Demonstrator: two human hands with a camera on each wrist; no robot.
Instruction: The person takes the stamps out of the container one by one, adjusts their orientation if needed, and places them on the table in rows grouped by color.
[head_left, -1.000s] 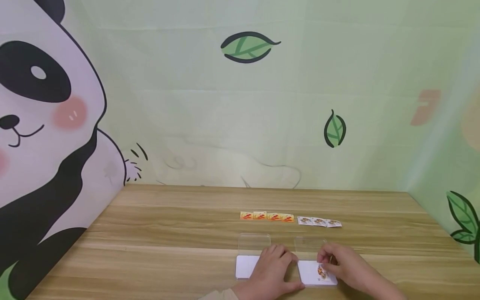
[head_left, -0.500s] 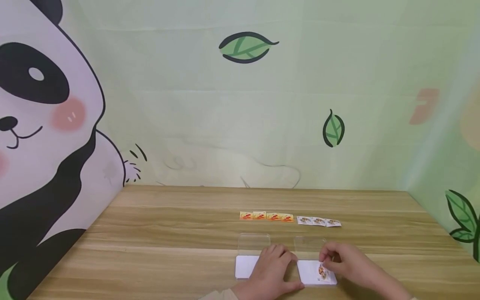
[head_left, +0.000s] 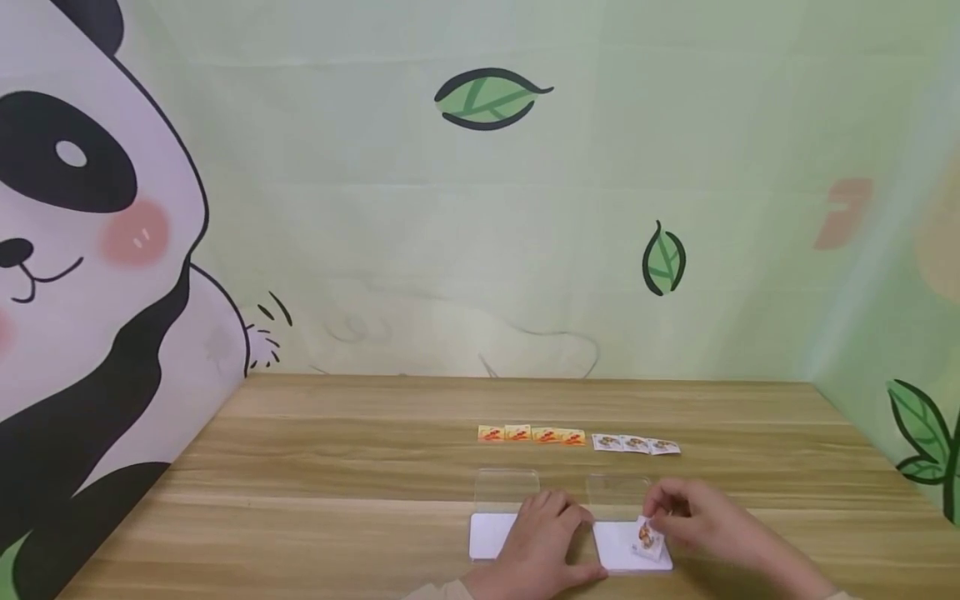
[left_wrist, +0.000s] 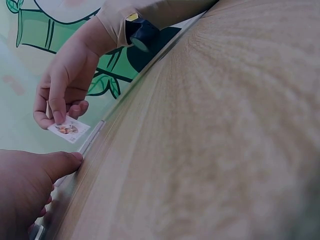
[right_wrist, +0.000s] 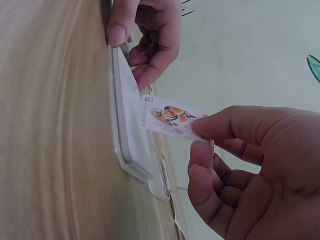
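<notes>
In the head view, my right hand (head_left: pixel 697 521) pinches a small postage stamp (head_left: pixel 647 540) by its edge. The stamp is white with an orange bird-like picture; a printed "1.20" is readable on the stamp (right_wrist: pixel 172 117) in the right wrist view. It is tilted above the white surface of the right-hand clear plastic case (head_left: pixel 615 550), whose transparent lid lies folded back. My left hand (head_left: pixel 543 542) holds that case at its left side, thumb at the near corner and fingers at the far one. The left hand partly covers a second, similar case (head_left: pixel 491 533).
Behind the cases lies a row of several yellow-and-red stamps (head_left: pixel 532 435). To its right is a row of white stamps (head_left: pixel 636 444) with the orange-brown picture. The wooden table (head_left: pixel 322 475) ends at a printed cloth backdrop (head_left: pixel 360 208).
The stamp has come up off the white surface of the right case and now tilts in my right fingers, which have risen slightly. My left hand stays in place.
</notes>
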